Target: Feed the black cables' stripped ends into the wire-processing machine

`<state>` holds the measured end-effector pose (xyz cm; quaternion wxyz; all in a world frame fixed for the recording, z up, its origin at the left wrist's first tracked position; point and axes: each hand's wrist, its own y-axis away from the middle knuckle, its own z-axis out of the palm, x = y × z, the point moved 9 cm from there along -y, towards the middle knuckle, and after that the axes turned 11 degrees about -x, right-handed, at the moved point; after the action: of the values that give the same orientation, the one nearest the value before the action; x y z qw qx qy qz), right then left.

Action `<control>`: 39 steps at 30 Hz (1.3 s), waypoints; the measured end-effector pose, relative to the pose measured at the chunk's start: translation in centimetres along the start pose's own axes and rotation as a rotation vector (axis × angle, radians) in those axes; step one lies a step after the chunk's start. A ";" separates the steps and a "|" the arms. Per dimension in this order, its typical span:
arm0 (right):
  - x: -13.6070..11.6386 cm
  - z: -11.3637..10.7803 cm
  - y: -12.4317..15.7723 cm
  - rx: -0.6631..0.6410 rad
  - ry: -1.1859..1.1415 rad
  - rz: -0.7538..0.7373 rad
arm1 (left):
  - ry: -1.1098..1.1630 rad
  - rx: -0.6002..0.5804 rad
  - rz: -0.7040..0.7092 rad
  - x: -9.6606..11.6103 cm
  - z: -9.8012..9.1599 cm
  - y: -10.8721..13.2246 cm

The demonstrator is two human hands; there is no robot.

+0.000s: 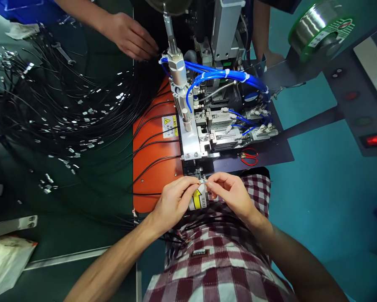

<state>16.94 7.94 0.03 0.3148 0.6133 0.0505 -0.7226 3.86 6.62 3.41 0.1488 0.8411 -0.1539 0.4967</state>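
My left hand (178,197) pinches thumb and forefinger together at the near end of the machine (193,142). A black cable (146,194) runs across the orange plate (144,167) and passes under this hand; its end seems to be between the fingertips. Facing it, my right hand (231,193) is closed in a pinch, fingertips almost touching the left ones. What it grips is too small to name. Below the fingertips shows a label with a yellow arrow (197,199). Several other black cables lie over the orange plate, their ends entering the machine.
Many black cables (113,100) with silver connectors cover the left table, beside a wrench (62,53). Another person's hand (133,37) is at the far side. Red-handled scissors (249,156) lie right of the machine. A solder spool (317,31) hangs upper right. Blue air tubes (226,74) arch over the machine.
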 end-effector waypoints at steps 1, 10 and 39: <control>-0.4 -0.2 0.2 0.036 0.083 -0.019 | -0.033 0.001 0.012 0.2 0.0 0.0; -5.4 2.5 3.5 0.217 1.221 -0.506 | -0.070 0.073 -0.033 -0.1 0.0 0.5; 0.2 1.2 0.8 0.226 0.236 -0.129 | 0.235 0.143 -0.114 -1.0 0.0 0.5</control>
<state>16.33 6.65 0.42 0.1888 0.7210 0.0447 -0.6652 3.22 6.26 2.52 0.1337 0.7929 -0.0518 0.5923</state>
